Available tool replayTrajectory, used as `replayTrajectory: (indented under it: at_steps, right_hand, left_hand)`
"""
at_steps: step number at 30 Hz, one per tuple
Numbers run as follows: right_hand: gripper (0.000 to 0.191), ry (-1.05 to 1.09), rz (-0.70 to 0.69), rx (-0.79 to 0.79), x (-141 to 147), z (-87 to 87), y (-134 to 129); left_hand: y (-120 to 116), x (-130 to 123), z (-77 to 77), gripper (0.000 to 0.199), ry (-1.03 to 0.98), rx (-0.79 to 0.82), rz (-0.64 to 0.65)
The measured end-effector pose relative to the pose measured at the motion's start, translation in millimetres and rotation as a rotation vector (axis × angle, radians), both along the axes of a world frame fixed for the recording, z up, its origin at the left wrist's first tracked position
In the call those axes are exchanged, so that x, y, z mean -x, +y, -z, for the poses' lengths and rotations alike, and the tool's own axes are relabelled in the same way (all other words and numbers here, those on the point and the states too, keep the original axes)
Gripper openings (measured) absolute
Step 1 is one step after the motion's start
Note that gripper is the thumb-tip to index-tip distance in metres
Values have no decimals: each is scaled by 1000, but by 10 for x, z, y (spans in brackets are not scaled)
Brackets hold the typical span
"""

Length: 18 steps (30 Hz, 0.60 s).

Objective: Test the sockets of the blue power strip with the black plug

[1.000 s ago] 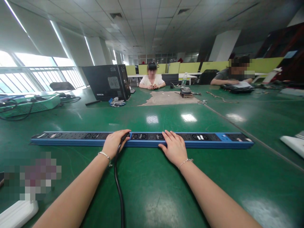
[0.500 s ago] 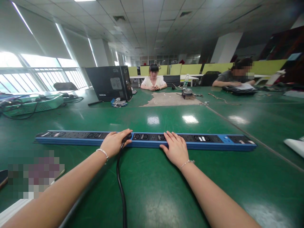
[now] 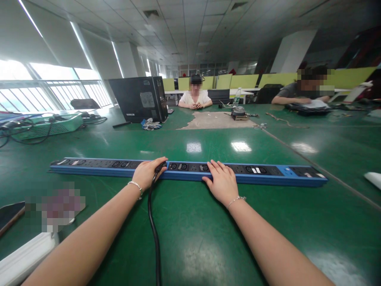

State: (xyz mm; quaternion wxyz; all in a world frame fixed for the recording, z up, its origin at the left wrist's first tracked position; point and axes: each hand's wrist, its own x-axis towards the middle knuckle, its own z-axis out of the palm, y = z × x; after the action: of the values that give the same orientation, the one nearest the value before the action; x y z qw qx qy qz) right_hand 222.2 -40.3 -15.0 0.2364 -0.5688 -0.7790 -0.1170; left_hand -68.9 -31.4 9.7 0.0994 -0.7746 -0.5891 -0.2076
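A long blue power strip [image 3: 190, 176] with black sockets lies across the green table in front of me. My left hand [image 3: 148, 172] is closed on a black power plug [image 3: 161, 166] at the strip, left of its middle. Whether the plug sits fully in a socket cannot be made out. From the plug a thick black cord [image 3: 154, 230] runs down toward me. My right hand [image 3: 222, 179] rests on the strip right of the middle, fingers stretched over the sockets and thumb at the near edge.
A black computer case [image 3: 138, 99] and a glove [image 3: 151, 124] stand beyond the strip. At the left is a green basket [image 3: 56, 129] of cables. A white object [image 3: 28, 254] lies near my left forearm. Two people sit across the table, near a bottle [image 3: 237, 96].
The view has shifted slightly, so the strip and both hands appear a little higher and further right. Both hands keep their places on the strip.
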Motion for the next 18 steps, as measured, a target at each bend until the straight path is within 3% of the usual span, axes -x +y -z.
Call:
replayTrajectory:
  at_steps: [8,18]
  right_hand:
    - [48,-22,3,-16,0,21,3]
    - [46,-32,5,-31,-11,37,19]
  left_hand:
    - [-13,-132,109,36,-166,-85,-64]
    - [-23,-180,74,27,-304,-68,-27]
